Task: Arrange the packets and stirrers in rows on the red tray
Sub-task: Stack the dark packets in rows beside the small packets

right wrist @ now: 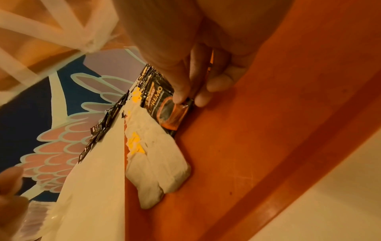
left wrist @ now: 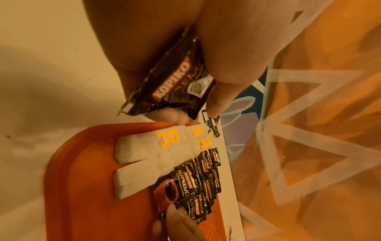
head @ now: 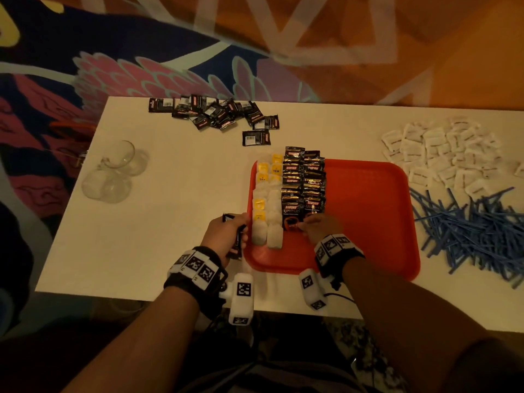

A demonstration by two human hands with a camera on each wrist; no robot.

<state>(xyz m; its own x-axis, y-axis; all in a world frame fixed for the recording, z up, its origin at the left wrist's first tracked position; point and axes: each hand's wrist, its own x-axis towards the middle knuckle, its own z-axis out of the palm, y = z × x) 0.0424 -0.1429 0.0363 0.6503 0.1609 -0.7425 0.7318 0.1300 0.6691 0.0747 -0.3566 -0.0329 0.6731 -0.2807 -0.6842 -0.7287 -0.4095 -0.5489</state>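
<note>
The red tray [head: 368, 211] holds two rows of white and yellow tea bags [head: 268, 199] at its left, with two rows of overlapping black coffee packets [head: 304, 182] beside them. My right hand [head: 319, 225] pinches the near corner of the nearest coffee packet [right wrist: 164, 112], which lies flat at the near end of a row. Just off the tray's left rim, my left hand [head: 226, 232] grips a few black coffee packets [left wrist: 175, 84] between thumb and fingers. The tray's right half is bare.
Loose black coffee packets [head: 218, 113] lie at the far edge of the white table [head: 170, 222]. White packets [head: 442, 154] are heaped at the far right, with a pile of blue stirrers [head: 467, 231] below them. Two glass cups [head: 113, 174] lie at the left.
</note>
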